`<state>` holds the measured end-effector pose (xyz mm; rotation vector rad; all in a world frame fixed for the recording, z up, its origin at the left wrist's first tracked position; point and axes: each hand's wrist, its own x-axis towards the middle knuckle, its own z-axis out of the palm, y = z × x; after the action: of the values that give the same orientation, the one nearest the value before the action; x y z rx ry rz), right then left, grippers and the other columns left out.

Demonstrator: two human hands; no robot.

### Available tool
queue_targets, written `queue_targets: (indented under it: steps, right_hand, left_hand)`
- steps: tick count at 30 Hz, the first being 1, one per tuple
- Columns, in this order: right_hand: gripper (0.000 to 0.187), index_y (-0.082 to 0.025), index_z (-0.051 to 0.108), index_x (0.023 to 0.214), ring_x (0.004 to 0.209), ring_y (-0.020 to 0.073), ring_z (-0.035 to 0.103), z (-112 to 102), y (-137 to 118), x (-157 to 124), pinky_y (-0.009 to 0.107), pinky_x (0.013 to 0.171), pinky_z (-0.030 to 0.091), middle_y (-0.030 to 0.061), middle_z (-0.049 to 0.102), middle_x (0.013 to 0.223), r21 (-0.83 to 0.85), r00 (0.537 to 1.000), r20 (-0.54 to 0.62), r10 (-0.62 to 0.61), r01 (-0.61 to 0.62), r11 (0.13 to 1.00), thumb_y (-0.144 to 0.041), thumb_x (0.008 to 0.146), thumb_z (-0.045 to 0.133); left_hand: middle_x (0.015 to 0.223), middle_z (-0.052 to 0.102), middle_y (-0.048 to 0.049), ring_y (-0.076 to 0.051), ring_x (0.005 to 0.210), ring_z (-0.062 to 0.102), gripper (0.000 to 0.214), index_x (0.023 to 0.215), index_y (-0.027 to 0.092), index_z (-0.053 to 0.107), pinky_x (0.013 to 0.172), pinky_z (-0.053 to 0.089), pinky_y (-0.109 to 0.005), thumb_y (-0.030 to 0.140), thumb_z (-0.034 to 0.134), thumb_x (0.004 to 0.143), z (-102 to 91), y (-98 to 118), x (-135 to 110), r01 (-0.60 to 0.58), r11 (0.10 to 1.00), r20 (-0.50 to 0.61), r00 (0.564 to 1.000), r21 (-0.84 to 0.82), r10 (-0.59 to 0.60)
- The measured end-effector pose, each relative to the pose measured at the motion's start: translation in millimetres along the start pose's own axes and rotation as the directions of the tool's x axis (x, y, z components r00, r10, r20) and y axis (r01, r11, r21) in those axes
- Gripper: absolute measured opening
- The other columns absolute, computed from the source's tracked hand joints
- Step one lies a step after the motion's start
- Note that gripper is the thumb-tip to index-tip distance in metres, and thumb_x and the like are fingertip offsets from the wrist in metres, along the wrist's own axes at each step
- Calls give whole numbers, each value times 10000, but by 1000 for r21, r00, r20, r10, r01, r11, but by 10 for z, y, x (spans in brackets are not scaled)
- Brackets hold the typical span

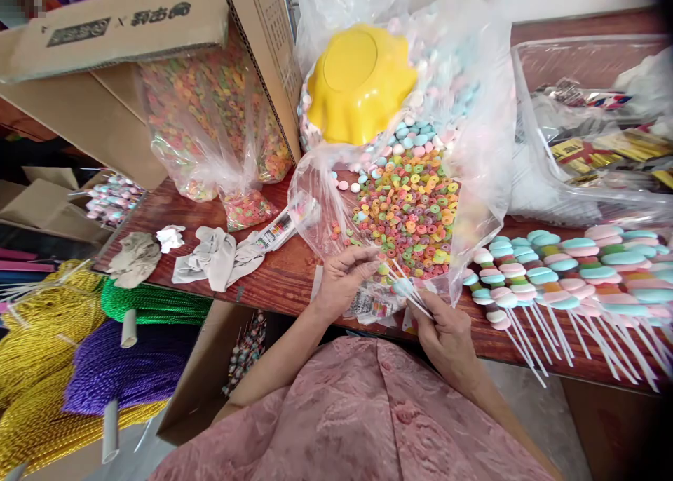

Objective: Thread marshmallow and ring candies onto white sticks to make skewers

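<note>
The left hand [341, 279] rested at the worktop [273, 278] edge, wrist bent. Its fingers were curled narrow and pinched the tips of the white sticks [407, 288], perhaps with a small sweet between them. The right hand [446, 334] lay knuckles up, closed around the sticks' lower ends, just in front of the open bag of ring sweets [413, 214].

Light: bright, diffuse, even. Thin white plastic sticks [407, 289], pinched between left hand [341, 279] and right hand [448, 335], look slightly smeared. Beyond the grip: white glare on clear crinkled plastic bag [484, 116], soft sheen on glossy yellow plastic bowl [360, 81]. Shadows below the grip are faint. Far right of the grip, pastel candy skewers [578, 263] stretch. The right corners darken, and the far upper-left patch is pixelated.
</note>
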<state>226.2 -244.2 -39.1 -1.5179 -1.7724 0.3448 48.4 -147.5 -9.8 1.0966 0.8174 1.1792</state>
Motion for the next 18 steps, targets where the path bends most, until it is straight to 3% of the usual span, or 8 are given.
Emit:
queue_targets:
  steps: [3, 6, 10, 13, 16, 18]
  right_hand:
    - [177, -176, 648, 943, 536, 122, 555, -17, -29, 1, 229, 522, 413, -9, 625, 675, 64, 999, -17, -35, 36, 997, -131, 892, 485]
    - [187, -175, 653, 988, 532, 119, 559, -21, -53, -12, 226, 504, 417, -3, 645, 700, 116, 998, -33, -53, 56, 992, -139, 901, 491]
    - [155, -186, 663, 944, 505, 113, 532, 7, -66, -36, 230, 504, 421, -21, 626, 653, 156, 999, -35, -22, 27, 987, -156, 907, 516]
    - [137, -192, 682, 945, 529, 115, 558, 13, -64, -31, 229, 525, 443, -20, 653, 683, 196, 994, -101, 39, -19, 981, -196, 914, 549]
    - [121, -202, 699, 931, 532, 113, 562, -36, -18, -37, 224, 534, 449, -31, 649, 657, 256, 964, -209, 164, -108, 961, -243, 913, 587]
    - [120, -201, 701, 895, 563, 120, 577, -90, 50, -73, 228, 561, 460, -22, 658, 667, 297, 925, -283, 252, -165, 940, -276, 906, 609]
  left_hand:
    - [805, 699, -6, -104, 717, 621, 379, 955, 224, 782, 697, 508, -228, 284, 886, 595, 24, -14, -16, 207, 959, 21, 978, -192, -207]
    - [787, 700, -25, -111, 692, 614, 290, 823, 168, 782, 696, 500, -244, 327, 883, 603, 79, -47, -88, 327, 931, 138, 942, -163, -306]
    - [824, 690, -41, -127, 761, 617, 274, 801, 163, 780, 757, 489, -261, 396, 842, 671, 167, -71, -172, 262, 964, 224, 943, -48, -246]
    - [865, 690, -56, -136, 794, 618, 329, 842, 160, 779, 752, 487, -258, 457, 809, 704, 183, -5, -119, 217, 975, 296, 929, 42, -220]
    - [836, 686, -49, -111, 687, 591, 490, 1031, 155, 750, 652, 477, -240, 526, 776, 711, 92, 144, 90, 225, 964, 309, 915, 139, -258]
    - [838, 692, -46, -103, 643, 575, 536, 1108, 148, 722, 617, 467, -238, 520, 756, 724, -40, 261, 323, 180, 951, 231, 943, 253, -240]
